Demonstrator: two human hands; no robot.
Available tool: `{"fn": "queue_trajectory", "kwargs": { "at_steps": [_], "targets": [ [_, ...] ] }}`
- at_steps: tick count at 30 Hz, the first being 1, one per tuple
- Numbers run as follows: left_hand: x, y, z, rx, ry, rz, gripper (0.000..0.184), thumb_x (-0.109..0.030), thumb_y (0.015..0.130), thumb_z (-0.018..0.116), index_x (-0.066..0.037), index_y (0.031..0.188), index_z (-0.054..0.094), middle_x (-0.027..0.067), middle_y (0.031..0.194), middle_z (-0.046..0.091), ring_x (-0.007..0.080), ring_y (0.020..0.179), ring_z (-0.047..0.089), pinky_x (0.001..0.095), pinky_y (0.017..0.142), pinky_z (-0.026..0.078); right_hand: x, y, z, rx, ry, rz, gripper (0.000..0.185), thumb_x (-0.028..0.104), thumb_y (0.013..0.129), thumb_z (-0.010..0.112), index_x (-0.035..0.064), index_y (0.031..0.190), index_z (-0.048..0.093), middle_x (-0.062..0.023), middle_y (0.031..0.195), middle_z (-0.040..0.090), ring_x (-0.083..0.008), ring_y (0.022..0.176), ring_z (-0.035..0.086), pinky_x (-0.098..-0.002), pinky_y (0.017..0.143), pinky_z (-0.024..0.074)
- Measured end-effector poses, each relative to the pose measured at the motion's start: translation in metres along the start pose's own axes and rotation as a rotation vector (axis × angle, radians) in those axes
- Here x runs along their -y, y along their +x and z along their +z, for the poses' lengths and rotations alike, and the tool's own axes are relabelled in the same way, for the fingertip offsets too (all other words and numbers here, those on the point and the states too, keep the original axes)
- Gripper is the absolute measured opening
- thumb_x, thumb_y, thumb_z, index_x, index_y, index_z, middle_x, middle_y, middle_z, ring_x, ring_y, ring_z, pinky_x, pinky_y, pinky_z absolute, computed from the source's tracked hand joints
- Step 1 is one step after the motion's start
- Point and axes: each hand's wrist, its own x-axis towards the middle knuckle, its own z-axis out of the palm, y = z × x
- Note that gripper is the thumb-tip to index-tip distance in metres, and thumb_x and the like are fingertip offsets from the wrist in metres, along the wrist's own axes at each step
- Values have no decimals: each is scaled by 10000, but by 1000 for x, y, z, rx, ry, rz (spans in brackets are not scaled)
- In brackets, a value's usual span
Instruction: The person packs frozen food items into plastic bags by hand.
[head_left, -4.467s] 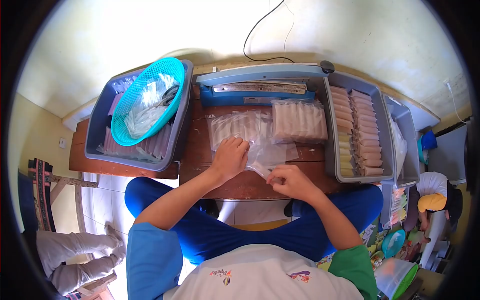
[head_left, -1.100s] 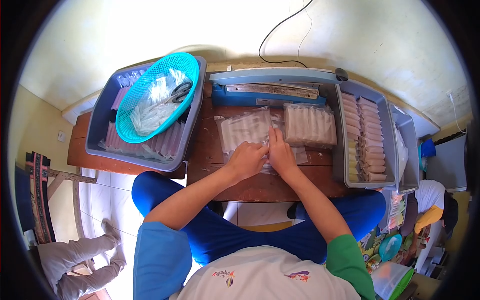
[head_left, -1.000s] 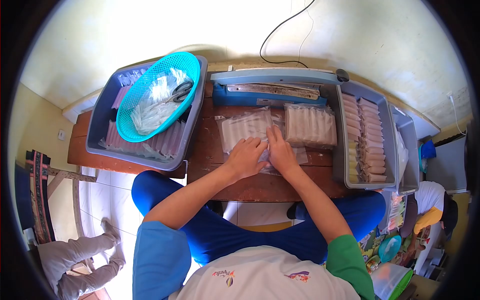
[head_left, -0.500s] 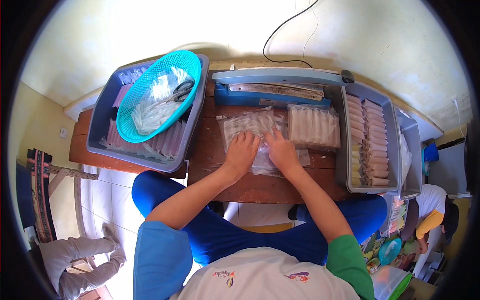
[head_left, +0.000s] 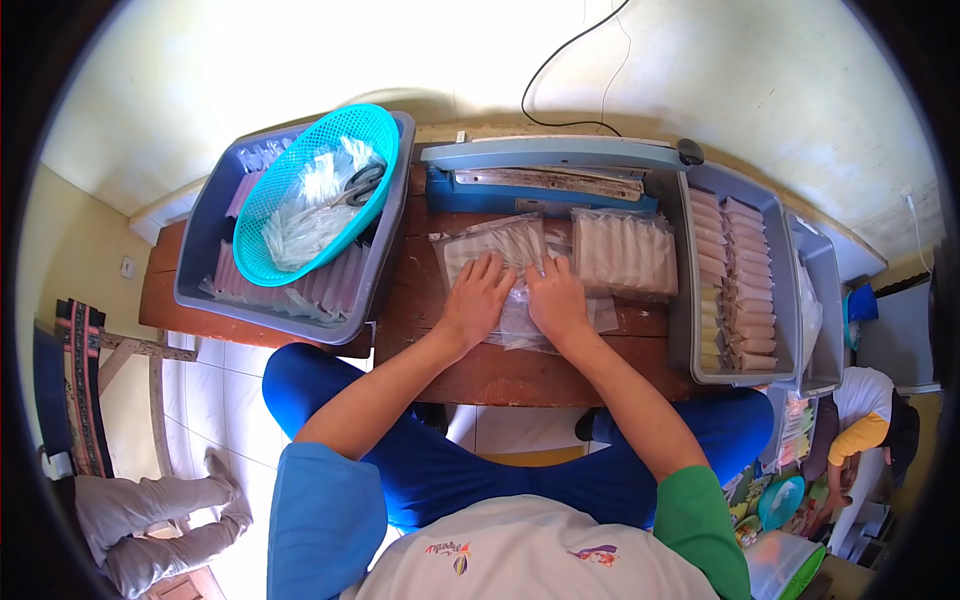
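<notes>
On the brown wooden table a clear plastic bag holding several pale tubes lies flat. My left hand rests on its lower part with the fingers spread. Beside it my right hand touches the bag's right edge, its fingers bent and pressed on the plastic; what lies under the fingertips is hidden. More clear plastic lies between and below the hands. A full bag of pinkish tubes sits just right of my right hand. Behind both bags stands a blue sealer with a long grey arm.
At left a grey tub holds wrapped tubes and a turquoise basket with plastic bags and scissors. Another grey tub of tubes stands at right. One person bends at far right; another person's legs show at lower left.
Since the earliest frame, both hands have come together at the flat bag. In the last second my left hand moved from the lower edge up onto the tubes, and its fingers spread.
</notes>
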Motion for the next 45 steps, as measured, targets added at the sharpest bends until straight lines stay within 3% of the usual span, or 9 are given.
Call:
{"fn": "queue_trajectory", "kwargs": {
  "at_steps": [2,10,20,25,29,30,33,35,45],
  "targets": [
    [5,-3,8,-130,47,66,338,-119,829,562,-33,1156,564,195,1281,547,374,1265,473,449,1056,377,2,3,-7,54,-63,-27,310,81,779,593,-6,1071,652,-262,1142,628,-342,1020,613,-391,781,562],
    [7,0,23,57,-89,7,492,-62,808,552,34,1284,475,282,1406,443,458,1317,406,487,1128,302,1,0,8,19,-47,-2,306,94,782,591,-16,1059,661,-271,1126,632,-354,990,624,-403,777,555],
    [4,-5,20,8,-216,9,642,-45,827,528,10,1440,346,279,1479,352,416,1394,318,477,1168,228,3,-5,0,20,62,11,385,117,777,592,-46,1121,647,-326,1218,558,-402,1092,566,-433,916,498],
    [19,-4,-12,56,-967,68,605,-104,883,521,-11,1452,339,195,1513,348,371,1418,295,458,1176,203,8,4,-25,133,346,120,473,102,747,575,-43,1195,618,-348,1335,470,-474,1248,447,-448,1063,385],
    [29,2,5,-75,-967,-195,585,-188,926,520,-41,1463,342,182,1529,325,360,1421,291,459,1172,209,0,21,-23,88,782,147,513,110,787,512,-45,1273,566,-335,1397,428,-491,1323,376,-449,1126,307],
    [31,3,11,-83,-699,-197,576,-235,940,521,-52,1460,351,185,1525,331,352,1423,288,467,1172,202,0,21,-16,90,785,148,513,110,787,512,-45,1273,566,-335,1397,428,-491,1323,376,-449,1126,307],
    [32,3,20,-23,-319,-179,579,-311,955,513,-67,1458,361,180,1530,323,340,1428,277,476,1174,188,3,23,6,-7,647,96,514,177,872,518,-1,1353,501,-290,1455,381,-448,1359,347,-466,1138,278],
    [30,1,18,50,-209,-164,589,-339,955,503,-70,1460,361,172,1540,309,335,1432,269,478,1175,181,8,16,11,106,228,31,564,278,935,529,69,1442,401,-255,1519,292,-396,1412,280,-502,1146,244],
    [32,-4,17,26,-152,-88,679,-403,871,576,-123,1460,384,166,1546,302,333,1437,263,497,1173,171,6,1,14,132,207,13,695,331,922,578,114,1507,274,-192,1579,175,-372,1457,169,-526,1153,220]
  ]
}}
